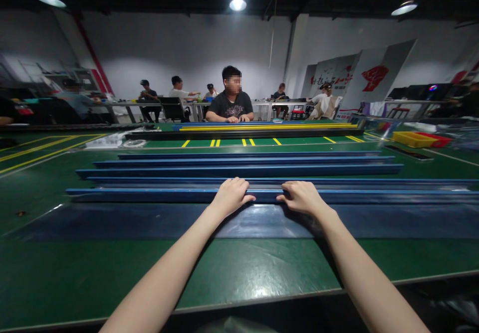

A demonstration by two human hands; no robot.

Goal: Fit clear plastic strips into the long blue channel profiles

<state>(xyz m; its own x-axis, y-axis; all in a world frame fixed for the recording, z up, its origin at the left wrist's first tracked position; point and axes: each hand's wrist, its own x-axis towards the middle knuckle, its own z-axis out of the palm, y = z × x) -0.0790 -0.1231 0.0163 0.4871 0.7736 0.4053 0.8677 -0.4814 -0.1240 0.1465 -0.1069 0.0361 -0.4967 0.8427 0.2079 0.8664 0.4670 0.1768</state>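
Note:
A long blue plastic channel (pixel 149 195) with raised edges lies across the green table in front of me. Both hands are on its near rail, a short gap apart. My left hand (pixel 232 196) has its fingers curled over the rail, with the thumb along the near side. Likewise, my right hand (pixel 301 197) is closed over the rail, thumb pointing left. The fingertips of both are hidden behind the rail. On the near side of the channel, a flat, shiny, bluish clear plastic sheet (pixel 130 223) runs along the table beneath my wrists.
Beyond lie several blue strips (pixel 239 170), a long black strip (pixel 262 134) and yellow strips (pixel 269 127). The green table (pixel 239 278) has yellow lines. A yellow tray (pixel 411 139) and red tray (pixel 437 139) stand at right. A co-worker (pixel 231 103) sits opposite.

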